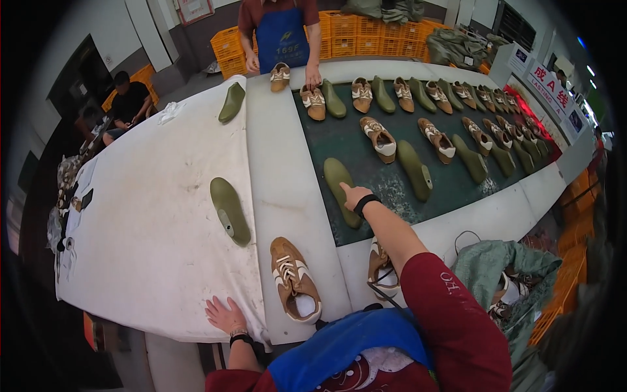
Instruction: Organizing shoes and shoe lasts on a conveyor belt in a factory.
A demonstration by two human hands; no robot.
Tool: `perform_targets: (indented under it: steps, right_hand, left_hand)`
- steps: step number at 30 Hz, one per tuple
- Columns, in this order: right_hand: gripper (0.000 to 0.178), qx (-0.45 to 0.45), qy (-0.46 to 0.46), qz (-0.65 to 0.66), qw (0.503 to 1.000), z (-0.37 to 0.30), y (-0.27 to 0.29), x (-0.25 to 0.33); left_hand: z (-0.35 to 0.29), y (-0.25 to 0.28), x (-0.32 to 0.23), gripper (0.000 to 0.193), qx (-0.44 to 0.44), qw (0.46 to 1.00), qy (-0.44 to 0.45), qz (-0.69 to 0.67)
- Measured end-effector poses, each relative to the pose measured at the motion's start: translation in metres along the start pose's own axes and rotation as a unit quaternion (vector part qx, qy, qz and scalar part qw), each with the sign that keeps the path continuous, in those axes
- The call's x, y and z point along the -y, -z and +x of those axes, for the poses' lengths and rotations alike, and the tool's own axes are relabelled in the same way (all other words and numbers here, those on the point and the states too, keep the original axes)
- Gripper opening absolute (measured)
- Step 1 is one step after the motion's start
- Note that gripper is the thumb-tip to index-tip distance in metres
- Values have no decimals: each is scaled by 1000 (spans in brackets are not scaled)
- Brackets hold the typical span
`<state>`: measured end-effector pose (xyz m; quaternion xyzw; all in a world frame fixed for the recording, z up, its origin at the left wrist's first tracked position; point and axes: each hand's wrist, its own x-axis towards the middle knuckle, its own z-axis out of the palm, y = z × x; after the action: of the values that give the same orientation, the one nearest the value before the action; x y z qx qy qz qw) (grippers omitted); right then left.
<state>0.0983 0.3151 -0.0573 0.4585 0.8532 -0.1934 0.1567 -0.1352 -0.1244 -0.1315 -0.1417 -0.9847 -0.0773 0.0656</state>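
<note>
My left hand (226, 315) lies flat with fingers spread on the white cloth (150, 228) near the table's front edge. My right hand (356, 197) reaches onto the green belt, its fingers closed at the right side of a green shoe last (339, 186), one finger lying over it. Another green last (230, 212) rests on the cloth ahead of my left hand. A tan sneaker (294, 277) with white stripes and laces stands on the white table strip between my arms. Part of a second sneaker (382, 268) shows beneath my right forearm.
Rows of tan sneakers (379, 138) and green lasts (414, 170) cover the belt (392, 199). Across the table a person in a blue apron (282, 36) has one hand at a sneaker (313, 102). A green sack (490, 268) holding shoes stands at my right; orange crates (346, 32) line the back.
</note>
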Motion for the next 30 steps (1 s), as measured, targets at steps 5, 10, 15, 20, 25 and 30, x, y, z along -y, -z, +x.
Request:
perform_targets:
  steps: [5, 10, 15, 20, 25, 30]
  right_hand:
    - [61, -90, -57, -19, 994, 3, -6, -12]
    - [57, -63, -132, -29, 989, 4, 9, -38]
    - [59, -34, -156, -28, 987, 7, 13, -55]
    - [65, -35, -159, 9, 987, 12, 3, -68]
    - [63, -40, -2, -42, 998, -15, 11, -85]
    - [36, 14, 101, -60, 993, -107, 44, -84]
  left_hand:
    - [1, 5, -3, 52, 20, 1000, 7, 11]
    - [2, -1, 3, 52, -2, 1000, 8, 0]
    - [0, 0, 5, 51, -7, 1000, 12, -8]
    - [-2, -1, 8, 51, -5, 1000, 5, -9]
    - [2, -7, 4, 52, -3, 1000, -17, -5]
    - [5, -1, 3, 52, 2, 1000, -14, 25]
